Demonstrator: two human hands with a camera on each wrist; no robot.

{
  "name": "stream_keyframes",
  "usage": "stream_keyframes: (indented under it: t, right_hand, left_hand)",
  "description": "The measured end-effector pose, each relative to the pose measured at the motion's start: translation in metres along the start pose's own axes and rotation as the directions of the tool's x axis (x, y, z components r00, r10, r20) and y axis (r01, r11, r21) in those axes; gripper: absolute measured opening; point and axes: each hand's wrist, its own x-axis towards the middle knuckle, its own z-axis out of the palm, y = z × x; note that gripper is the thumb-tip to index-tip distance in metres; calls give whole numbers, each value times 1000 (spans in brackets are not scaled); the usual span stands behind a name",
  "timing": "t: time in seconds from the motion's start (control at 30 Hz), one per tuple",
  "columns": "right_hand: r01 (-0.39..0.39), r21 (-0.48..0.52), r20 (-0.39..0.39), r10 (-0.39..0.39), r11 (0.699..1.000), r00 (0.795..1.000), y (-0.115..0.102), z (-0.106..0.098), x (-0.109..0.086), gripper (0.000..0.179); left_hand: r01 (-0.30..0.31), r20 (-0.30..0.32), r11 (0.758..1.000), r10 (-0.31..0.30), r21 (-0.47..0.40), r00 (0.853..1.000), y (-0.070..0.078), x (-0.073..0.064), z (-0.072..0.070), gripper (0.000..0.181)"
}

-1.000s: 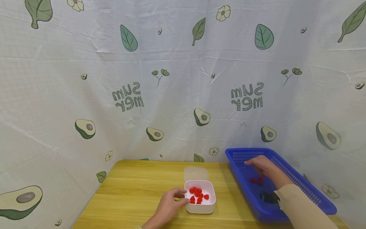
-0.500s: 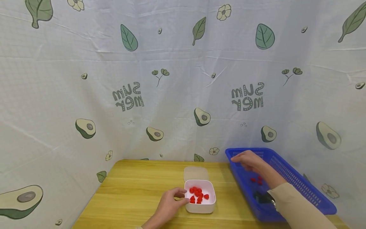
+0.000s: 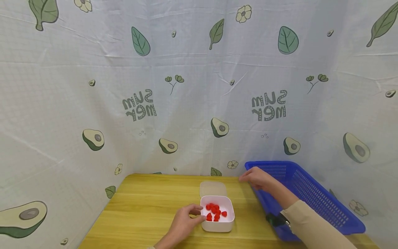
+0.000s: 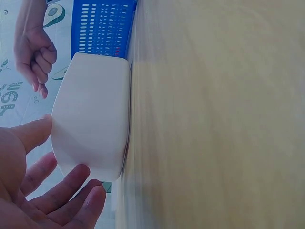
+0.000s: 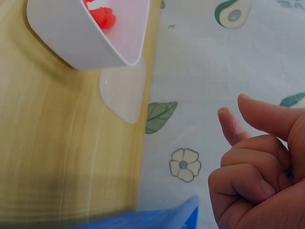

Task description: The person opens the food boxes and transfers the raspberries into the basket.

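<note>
In the head view, the patterned cloth (image 3: 189,69) is lit brightly and evenly, with faint grey shading left along its folds; prints near the left edge are stretched. In the left wrist view, the grain of the tabletop (image 4: 214,114) is softly blurred. In the right wrist view, a soft shadow is cast beside the white box (image 5: 76,38), and the blue basket (image 5: 143,219) is blurred.

Possibly a screened-off workspace: avocado-print curtain (image 3: 186,100), wooden tabletop (image 3: 149,204).
</note>
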Motion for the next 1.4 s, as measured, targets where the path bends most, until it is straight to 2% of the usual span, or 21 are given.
stream_keyframes:
  t: [0.23,0.57,0.83,0.97,1.17,1.4]
  right_hand:
    - [-17,8,49,17,1000,999,-4,18,-2,27]
    - [-13,-56,106,19,998,994,-10,47,-7,15]
    - [25,-167,128,-4,986,992,-15,65,-11,8]
    - [51,-237,119,-23,970,993,-17,73,-13,6]
    - [134,-329,140,-92,935,986,-19,84,-16,4]
    - [146,-412,126,-103,899,987,-20,94,-15,11]
  left_hand:
    - [10,9,1000,-10,-9,1000,-1,0,0,32]
    - [14,10,1000,-14,-4,1000,-1,1,0,33]
    - [17,9,1000,-17,-10,1000,-2,2,0,34]
    - [24,12,1000,-23,-13,1000,-4,2,0,33]
    - [36,20,999,-35,-31,999,-4,1,0,34]
    - [37,25,999,-36,-37,999,-4,2,0,34]
